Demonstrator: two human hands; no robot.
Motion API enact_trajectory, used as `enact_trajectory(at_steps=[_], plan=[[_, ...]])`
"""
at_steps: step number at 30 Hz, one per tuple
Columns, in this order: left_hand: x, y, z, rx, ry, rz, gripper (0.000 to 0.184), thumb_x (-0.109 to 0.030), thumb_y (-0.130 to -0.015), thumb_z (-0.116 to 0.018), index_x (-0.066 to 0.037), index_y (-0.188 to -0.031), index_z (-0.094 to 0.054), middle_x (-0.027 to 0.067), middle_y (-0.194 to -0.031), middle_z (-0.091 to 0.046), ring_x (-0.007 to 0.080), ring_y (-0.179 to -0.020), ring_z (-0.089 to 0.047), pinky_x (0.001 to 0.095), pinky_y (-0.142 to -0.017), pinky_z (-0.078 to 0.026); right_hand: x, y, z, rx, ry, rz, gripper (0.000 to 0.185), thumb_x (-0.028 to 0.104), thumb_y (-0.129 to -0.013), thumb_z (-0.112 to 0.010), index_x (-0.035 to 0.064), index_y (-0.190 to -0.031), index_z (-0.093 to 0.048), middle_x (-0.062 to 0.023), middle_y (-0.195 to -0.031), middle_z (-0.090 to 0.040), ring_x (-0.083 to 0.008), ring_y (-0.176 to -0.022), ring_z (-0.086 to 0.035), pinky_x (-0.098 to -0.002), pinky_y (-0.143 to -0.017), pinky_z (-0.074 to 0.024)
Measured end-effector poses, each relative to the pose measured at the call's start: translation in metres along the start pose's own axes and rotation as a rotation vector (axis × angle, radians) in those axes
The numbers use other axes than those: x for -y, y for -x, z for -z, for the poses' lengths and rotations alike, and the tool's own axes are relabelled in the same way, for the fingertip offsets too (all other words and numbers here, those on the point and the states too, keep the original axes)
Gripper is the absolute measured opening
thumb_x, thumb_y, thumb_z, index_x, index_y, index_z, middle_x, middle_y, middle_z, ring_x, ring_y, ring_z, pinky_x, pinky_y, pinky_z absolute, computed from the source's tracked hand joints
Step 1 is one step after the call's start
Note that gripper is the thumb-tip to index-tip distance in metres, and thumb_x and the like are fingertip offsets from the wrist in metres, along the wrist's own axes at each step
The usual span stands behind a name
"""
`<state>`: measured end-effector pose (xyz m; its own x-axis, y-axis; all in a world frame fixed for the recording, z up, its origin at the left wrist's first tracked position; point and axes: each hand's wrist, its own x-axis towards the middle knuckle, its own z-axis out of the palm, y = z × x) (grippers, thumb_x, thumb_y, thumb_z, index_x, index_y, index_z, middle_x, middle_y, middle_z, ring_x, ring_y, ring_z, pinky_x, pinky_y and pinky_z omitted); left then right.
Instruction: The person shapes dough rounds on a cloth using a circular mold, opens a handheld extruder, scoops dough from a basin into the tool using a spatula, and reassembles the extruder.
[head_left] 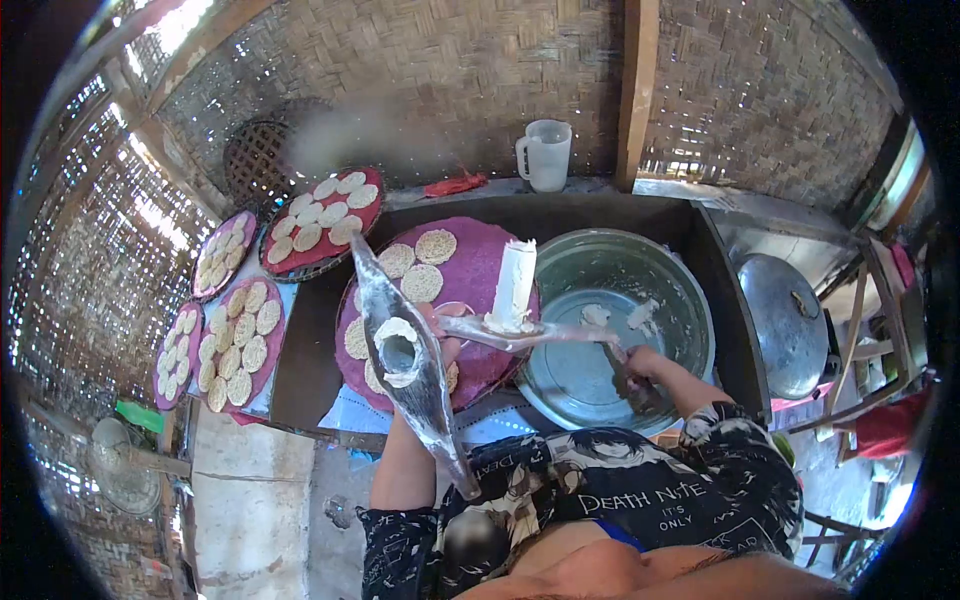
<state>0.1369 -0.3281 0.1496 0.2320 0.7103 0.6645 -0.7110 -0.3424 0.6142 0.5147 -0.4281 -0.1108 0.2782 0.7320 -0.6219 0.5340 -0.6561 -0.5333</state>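
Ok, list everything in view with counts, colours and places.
Trays: 5, pink to red, centre and left
Flat rounds: many, cream, on the trays
Basin: 1, grey-green, right of centre
Paste: several lumps, white, in the basin
Trough: 1, dark, around the basin
Pitcher: 1, translucent white, back ledge
Scrap: 1, red, back ledge
Woven basket: 1, dark, back left
Pot: 1, silver, right
Red cloth: 1, far right
Woven walls: several, brown, around
Hollow piece: 1, grey, over the centre tray
Plunger: 1, white and grey, over tray and basin
Shirt: 1, black and white, bottom
Left hand: 1, bare, at the plunger's left end
Right hand: 1, bare, over the basin
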Motion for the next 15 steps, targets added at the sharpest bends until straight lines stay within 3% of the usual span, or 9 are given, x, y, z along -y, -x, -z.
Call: enact_trajectory(at_steps=[1, 3, 5, 7, 8, 10, 12, 14, 15], plan=[[0.001, 0.002, 0.005, -0.005, -0.059, 0.009, 0.035, 0.006, -0.068, -0.067, -0.005, -0.096, -0.05, 0.004, -0.083, -0.048, 0.0173, -0.078, -0.052, 0.0386, -0.077, -0.05, 0.012, 0.01, 0.009, 0.057, -0.087, -0.015, 0.01, 0.005, -0.073, -0.054, 0.0014, -0.083, -0.057, -0.009, -0.062, -0.055, -0.0187, -0.047, -0.054, -0.0291, -0.043, -0.044], [0.005, 0.008, 0.016, -0.024, -0.279, -0.019, 0.036, 0.005, -0.067, -0.068, -0.003, -0.097, -0.049, 0.0039, -0.081, -0.048, 0.0173, -0.07, -0.053, 0.0369, -0.073, -0.051, 0.042, 0.071, 0.041, 0.131, -0.404, 0.011, 0.032, 0.035, -0.085, -0.056, 0.0053, -0.097, -0.061, -0.0017, -0.06, -0.049, -0.0124, -0.047, -0.044, -0.0285, -0.043, -0.0353], [0.001, 0.008, 0.012, -0.062, -0.49, -0.027, 0.033, 0.004, -0.069, -0.066, -0.001, -0.097, -0.05, 0.0055, -0.08, -0.051, 0.0179, -0.066, -0.056, 0.0349, -0.069, -0.052, 0.052, 0.1, 0.066, 0.146, -0.559, 0.087, 0.032, 0.031, -0.084, -0.058, 0.0048, -0.102, -0.06, 0.0025, -0.058, -0.045, -0.007, -0.045, -0.039, -0.0217, -0.041, -0.0305], [-0.01, 0.005, -0.001, -0.1, -0.592, 0.032, 0.027, 0.003, -0.073, -0.063, 0.001, -0.098, -0.053, 0.0087, -0.079, -0.057, 0.0188, -0.067, -0.06, 0.0323, -0.064, -0.053, 0.062, 0.129, 0.096, 0.181, -0.629, 0.178, 0.03, 0.027, -0.083, -0.06, 0.0013, -0.098, -0.06, 0.0009, -0.058, -0.046, -0.0064, -0.044, -0.037, -0.0217, -0.039, -0.0279], [-0.004, 0.012, -0.001, -0.185, -0.622, 0.22, 0.027, 0.004, -0.073, -0.062, 0.001, -0.098, -0.053, 0.0093, -0.081, -0.059, 0.0191, -0.07, -0.061, 0.032, -0.064, -0.053, 0.069, 0.145, 0.111, 0.195, -0.663, 0.225, 0.03, 0.025, -0.082, -0.06, -0.0004, -0.097, -0.06, 0.0001, -0.057, -0.046, -0.0061, -0.043, -0.036, -0.0217, -0.038, -0.0266], [0.006, -0.002, -0.018, -0.048, -0.665, 0.194, 0.024, -0.004, -0.078, -0.062, -0.002, -0.1, -0.054, 0.0065, -0.086, -0.06, 0.0169, -0.073, -0.061, 0.0293, -0.064, -0.053, 0.09, 0.183, 0.132, 0.201, -0.593, 0.291, 0.036, 0.029, -0.082, -0.06, -0.0015, -0.101, -0.059, 0.0001, -0.059, -0.047, -0.0058, -0.043, -0.034, -0.0205, -0.039, -0.0258], [0.055, 0.003, 0.004, -0.18, 0.295, 0.689, 0.027, -0.009, -0.08, -0.061, -0.003, -0.104, -0.054, 0.0049, -0.087, -0.06, 0.015, -0.077, -0.06, 0.0294, -0.067, -0.052, 0.109, 0.216, 0.151, 0.27, -0.545, 0.355, 0.04, 0.031, -0.083, -0.058, -0.0017, -0.106, -0.058, 0.0001, -0.06, -0.048, -0.0054, -0.044, -0.034, -0.0195, -0.04, -0.0257], [0.083, 0.006, 0.001, 0.127, -0.783, 0.433, 0.036, -0.017, -0.077, -0.064, -0.003, -0.108, -0.053, 0.0077, -0.09, -0.061, 0.0166, -0.082, -0.06, 0.0314, -0.072, -0.05, 0.126, 0.239, 0.168, 0.41, -0.518, 0.419, 0.041, 0.031, -0.086, -0.054, -0.0011, -0.111, -0.056, 0.0002, -0.061, -0.048, -0.0048, -0.045, -0.035, -0.0188, -0.04, -0.0264], [0.079, 0.0, -0.012, 0.268, -0.912, 0.461, 0.048, -0.023, -0.071, -0.068, -0.003, -0.11, -0.051, 0.0114, -0.095, -0.062, 0.02, -0.086, -0.06, 0.0327, -0.078, -0.047, 0.132, 0.245, 0.175, 0.456, -0.448, 0.437, 0.047, 0.035, -0.087, -0.052, -0.0034, -0.113, -0.054, -0.0016, -0.062, -0.05, -0.005, -0.045, -0.035, -0.0192, -0.041, -0.0264]])
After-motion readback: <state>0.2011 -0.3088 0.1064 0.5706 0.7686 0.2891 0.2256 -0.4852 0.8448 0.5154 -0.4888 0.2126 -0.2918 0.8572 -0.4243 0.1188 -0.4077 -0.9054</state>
